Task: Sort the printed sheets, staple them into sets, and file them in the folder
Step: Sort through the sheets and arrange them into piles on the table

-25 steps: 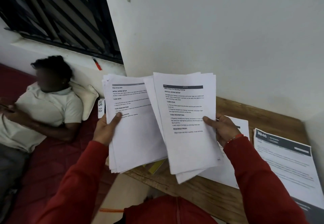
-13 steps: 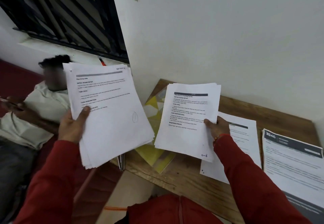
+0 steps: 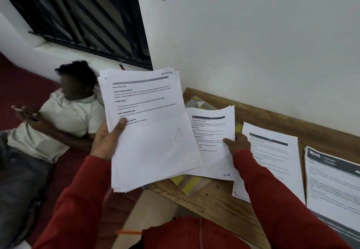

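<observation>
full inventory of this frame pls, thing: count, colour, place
thick paper stack: 1, white, held up left of the desk
thin paper set: 1, white, low over the folder
folder: 1, clear with yellow, on the desk under the thin set
printed sheets: 1 pile, white, flat on the desk, middle
dark-header sheets: 1 pile, white and grey, desk's right end
desk: 1, brown wood, against the wall
window grille: 1, black, upper left
person: 1, pale shirt, reclining on red at left, holding a phone
left hand: grips the thick stack
right hand: grips the thin set
</observation>
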`<state>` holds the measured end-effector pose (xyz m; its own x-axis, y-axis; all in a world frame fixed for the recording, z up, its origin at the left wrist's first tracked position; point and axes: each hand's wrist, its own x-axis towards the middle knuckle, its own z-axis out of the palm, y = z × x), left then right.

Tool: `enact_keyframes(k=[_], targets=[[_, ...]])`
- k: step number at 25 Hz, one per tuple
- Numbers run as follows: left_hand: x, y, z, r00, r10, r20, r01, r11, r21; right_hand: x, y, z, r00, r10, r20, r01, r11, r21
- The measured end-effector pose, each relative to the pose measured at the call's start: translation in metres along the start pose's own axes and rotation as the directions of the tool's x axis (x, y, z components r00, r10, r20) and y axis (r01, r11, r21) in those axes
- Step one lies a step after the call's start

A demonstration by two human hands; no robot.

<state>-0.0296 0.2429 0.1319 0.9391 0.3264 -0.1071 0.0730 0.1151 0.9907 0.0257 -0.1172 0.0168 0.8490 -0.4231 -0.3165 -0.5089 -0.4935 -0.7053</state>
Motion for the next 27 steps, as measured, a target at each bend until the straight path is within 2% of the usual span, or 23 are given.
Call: enact_keyframes(k=[2,4,5,6,7,8,9,10,11,14,17,22,27], targets=[[0.002,-0.006,0.016,0.997,-0.031,0.064,0.032,0.999,-0.006,-0.005,0.001,-0.005,0.998,-0.052,-0.028,0.051,0.998,-0.037],[0.002,-0.011,0.033,0.991,-0.048,0.121,0.049,0.999,-0.007,-0.013,0.0,-0.016,0.982,-0.109,-0.152,0.102,0.993,-0.052],[0.002,-0.015,0.041,0.987,-0.056,0.148,0.058,0.998,-0.009,-0.019,-0.003,-0.026,0.969,-0.132,-0.21,0.137,0.991,0.009],[0.001,-0.019,0.049,0.983,-0.067,0.169,0.071,0.997,-0.014,-0.028,-0.01,-0.038,0.97,-0.136,-0.203,0.169,0.973,0.155],[0.0,-0.022,0.058,0.98,-0.077,0.185,0.083,0.996,-0.02,-0.039,-0.018,-0.051,0.985,-0.132,-0.109,0.163,0.922,0.35],[-0.001,-0.025,0.069,0.975,-0.087,0.205,0.093,0.995,-0.02,-0.051,-0.026,-0.064,0.989,-0.142,0.043,0.102,0.862,0.497],[-0.002,-0.028,0.081,0.97,-0.091,0.227,0.097,0.995,-0.015,-0.06,-0.032,-0.075,0.969,-0.177,0.174,0.048,0.824,0.565],[-0.003,-0.029,0.095,0.963,-0.089,0.253,0.094,0.996,-0.005,-0.063,-0.033,-0.084,0.95,-0.213,0.228,0.047,0.819,0.572],[-0.005,-0.03,0.11,0.956,-0.09,0.28,0.094,0.996,0.0,-0.062,-0.034,-0.092,0.95,-0.234,0.208,0.077,0.818,0.57],[-0.011,-0.028,0.148,0.926,-0.094,0.365,0.106,0.994,-0.013,-0.051,-0.025,-0.119,0.977,-0.211,0.035,0.157,0.819,0.551],[-0.012,-0.028,0.172,0.905,-0.048,0.423,0.052,0.999,0.001,-0.046,-0.006,-0.149,0.98,-0.196,0.014,0.145,0.767,0.625],[-0.025,-0.032,0.208,0.865,-0.019,0.502,0.022,1.0,0.001,-0.039,0.031,-0.189,0.992,-0.102,-0.074,0.126,0.776,0.618],[-0.039,-0.029,0.242,0.878,-0.02,0.479,0.022,1.0,0.001,-0.035,0.055,-0.209,0.979,-0.104,-0.173,0.193,0.732,0.653]])
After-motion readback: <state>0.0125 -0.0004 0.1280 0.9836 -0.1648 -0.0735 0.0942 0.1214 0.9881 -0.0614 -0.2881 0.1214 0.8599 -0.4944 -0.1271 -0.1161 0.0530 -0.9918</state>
